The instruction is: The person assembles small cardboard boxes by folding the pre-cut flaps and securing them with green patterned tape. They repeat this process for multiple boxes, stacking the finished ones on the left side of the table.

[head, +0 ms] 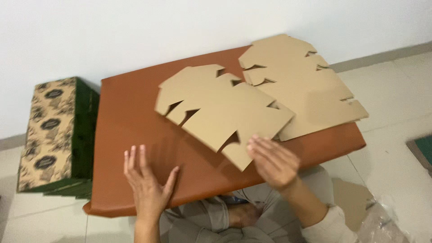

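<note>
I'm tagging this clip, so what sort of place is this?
Probably a home or small workshop used for box packing: a low brown table on a tiled floor, flat cardboard box blanks, and a stack of printed boxes.

A green patterned box stands left of the brown table; crumpled, perhaps plastic, wrap lies bottom right.

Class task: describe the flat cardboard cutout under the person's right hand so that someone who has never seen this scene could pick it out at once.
Find the brown table against the white wall. Two flat tan cardboard cutouts lie on it; take the nearer cutout, whose lower corner the right hand touches. Unlike the far cutout, which hangs over the table's right edge, it overlaps on top and sits mid-table.
</note>
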